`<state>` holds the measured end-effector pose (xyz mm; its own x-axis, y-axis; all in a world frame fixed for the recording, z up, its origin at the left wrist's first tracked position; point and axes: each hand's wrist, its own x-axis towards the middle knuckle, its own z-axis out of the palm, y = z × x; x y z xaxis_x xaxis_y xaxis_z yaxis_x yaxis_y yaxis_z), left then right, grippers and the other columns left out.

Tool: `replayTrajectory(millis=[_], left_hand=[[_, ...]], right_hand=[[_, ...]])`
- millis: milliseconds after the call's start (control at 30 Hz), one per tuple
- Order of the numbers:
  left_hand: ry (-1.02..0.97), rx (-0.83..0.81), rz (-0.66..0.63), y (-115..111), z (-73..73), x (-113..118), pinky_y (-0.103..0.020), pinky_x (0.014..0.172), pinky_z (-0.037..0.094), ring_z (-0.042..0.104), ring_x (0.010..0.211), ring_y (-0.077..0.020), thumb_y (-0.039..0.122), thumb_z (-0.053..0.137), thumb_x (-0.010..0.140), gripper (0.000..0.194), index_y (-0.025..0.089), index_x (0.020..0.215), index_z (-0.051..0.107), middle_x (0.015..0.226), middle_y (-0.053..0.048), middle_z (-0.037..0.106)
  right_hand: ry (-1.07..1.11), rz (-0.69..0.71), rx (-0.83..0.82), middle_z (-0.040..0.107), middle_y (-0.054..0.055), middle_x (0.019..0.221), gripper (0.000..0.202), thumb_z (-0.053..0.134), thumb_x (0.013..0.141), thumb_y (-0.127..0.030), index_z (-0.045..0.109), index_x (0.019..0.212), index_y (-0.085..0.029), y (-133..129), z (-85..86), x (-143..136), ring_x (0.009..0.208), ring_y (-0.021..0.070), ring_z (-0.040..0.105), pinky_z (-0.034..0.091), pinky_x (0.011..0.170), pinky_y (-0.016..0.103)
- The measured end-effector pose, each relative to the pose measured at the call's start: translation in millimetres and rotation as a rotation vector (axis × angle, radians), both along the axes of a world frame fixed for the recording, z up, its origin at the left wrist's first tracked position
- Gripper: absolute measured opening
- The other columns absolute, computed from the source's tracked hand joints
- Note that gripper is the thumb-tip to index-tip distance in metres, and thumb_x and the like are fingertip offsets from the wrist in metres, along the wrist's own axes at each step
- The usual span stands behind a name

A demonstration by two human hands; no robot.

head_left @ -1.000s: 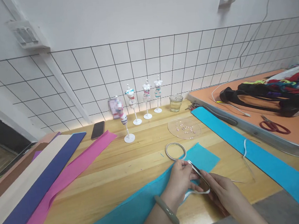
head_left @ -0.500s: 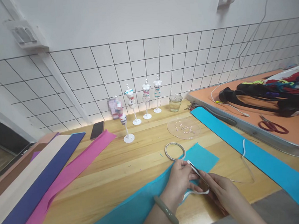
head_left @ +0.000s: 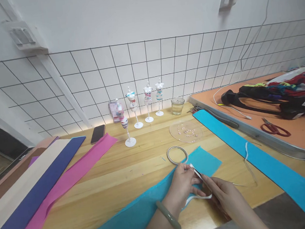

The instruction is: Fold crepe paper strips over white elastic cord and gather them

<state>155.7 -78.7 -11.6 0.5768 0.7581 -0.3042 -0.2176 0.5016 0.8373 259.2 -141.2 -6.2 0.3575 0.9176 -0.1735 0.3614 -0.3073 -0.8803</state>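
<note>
Wooden table [head_left: 113, 183] | 4 mini mannequins [head_left: 147, 95] | 1 ring [head_left: 168, 157] | 2 hands [head_left: 183, 180] [head_left: 223, 192] close together, pinching 1 white strip [head_left: 199, 196]

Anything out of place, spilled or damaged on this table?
Nothing looks spilled or broken. The oddest thing is a pixelated patch masking part of the front mannequin. Slightly untidy: a loose white strip trails off the long blue band, and a tiny blue sliver lies near the ring.
</note>
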Motion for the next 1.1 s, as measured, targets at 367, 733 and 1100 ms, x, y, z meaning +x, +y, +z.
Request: replayTrajectory(millis=[367, 733, 1100], left_hand=[[-0.029, -0.037, 0.017, 1.5, -0.7, 0.3, -0.019, 0.04, 0.046, 0.062, 0.067, -0.0166, 0.035, 0.056, 0.071, 0.028, 0.019, 0.083, 0.037, 0.077, -0.005, 0.059], [-0.008, -0.043, 0.032, 2.0, -3.2, -1.4, -0.022, 0.043, 0.046, 0.064, 0.078, -0.025, 0.036, 0.058, 0.068, 0.03, 0.018, 0.08, 0.037, 0.08, -0.01, 0.061], [0.046, -0.022, 0.033, 1.4, -0.4, -1.6, -0.023, 0.046, 0.047, 0.064, 0.079, -0.0246, 0.041, 0.058, 0.068, 0.034, 0.017, 0.084, 0.04, 0.08, -0.009, 0.06]], right_hand=[[0.116, 0.054, -0.081, 0.03, -0.008, 0.035, 0.05, 0.033, 0.076, -0.065, 0.044, 0.056, -0.021, -4.2, -4.9, 1.6, 0.029, 0.0079, 0.028, 0.018, 0.034, 0.023], [0.069, 0.115, -0.101, 0.044, -0.001, 0.039, 0.044, 0.047, 0.065, -0.067, 0.054, 0.061, -0.024, -31.4, 17.9, 45.6, 0.032, 0.0127, 0.039, 0.032, 0.036, 0.027], [-0.281, 0.266, 0.116, 0.065, 0.001, 0.075, 0.019, 0.055, 0.069, -0.027, 0.062, 0.083, -0.016, 70.6, 11.9, 41.6, 0.072, 0.0162, 0.057, 0.041, 0.063, 0.023]])
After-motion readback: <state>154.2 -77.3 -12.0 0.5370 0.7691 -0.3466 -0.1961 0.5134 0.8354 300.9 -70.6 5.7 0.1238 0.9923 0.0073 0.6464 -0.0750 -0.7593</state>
